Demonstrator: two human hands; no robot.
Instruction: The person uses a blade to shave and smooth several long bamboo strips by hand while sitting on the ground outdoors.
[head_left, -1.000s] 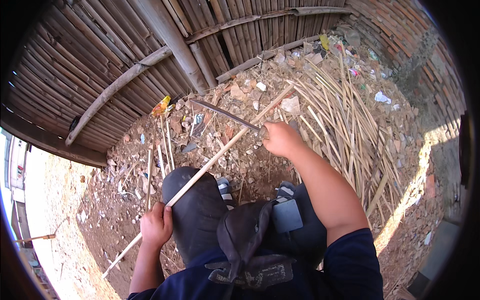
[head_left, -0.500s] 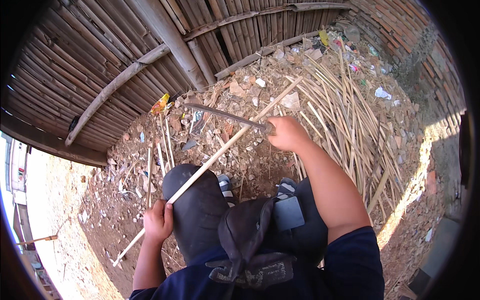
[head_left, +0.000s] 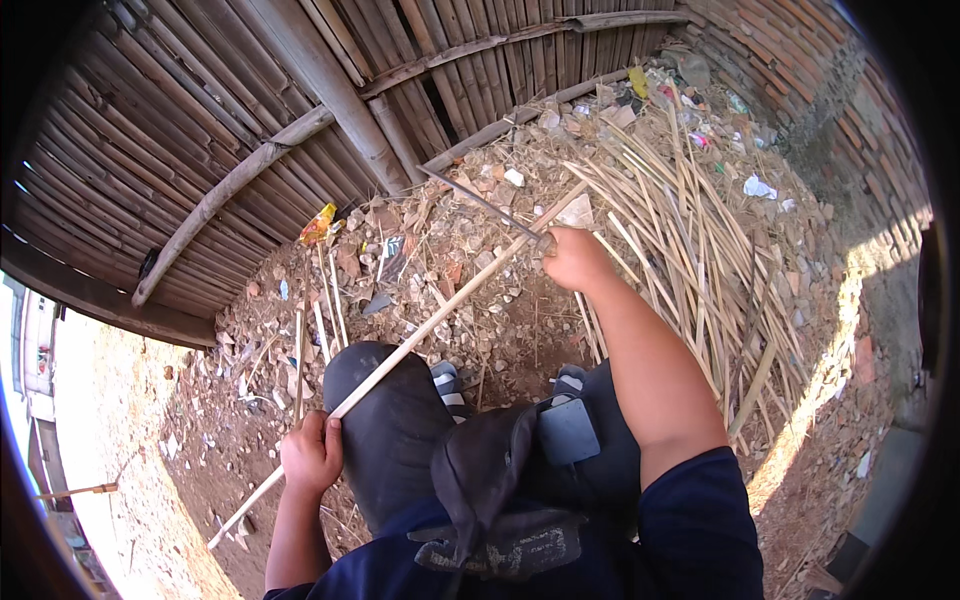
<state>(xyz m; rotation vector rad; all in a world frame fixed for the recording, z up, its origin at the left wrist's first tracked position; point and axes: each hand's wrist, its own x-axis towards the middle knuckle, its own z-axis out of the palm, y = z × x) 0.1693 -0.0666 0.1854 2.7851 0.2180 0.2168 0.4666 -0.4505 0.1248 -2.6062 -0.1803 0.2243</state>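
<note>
Apparently it's the shaving step, the left hand (head_left: 311, 452) clamping its fingers on the pale strip (head_left: 430, 326) across the left knee (head_left: 350, 368), the right hand (head_left: 578, 262) gripping the knife (head_left: 485, 207) (another stroke calls for steadiness).

Slat wall (head_left: 90, 190) upper left, thick pole (head_left: 325, 95) running across it. Brick wall (head_left: 800, 60) upper right. Ground (head_left: 215, 430) is dirt, littered with stones and rubbish. Yellow-orange wrapper (head_left: 318, 225) near the foot of the slat wall. White scrap (head_left: 759, 187) off to the right, pink scrap (head_left: 699, 141) up and left of it, yellow scrap (head_left: 638, 80) at the far edge. Bright sunlight along the left side, narrower strip on the right.
</note>
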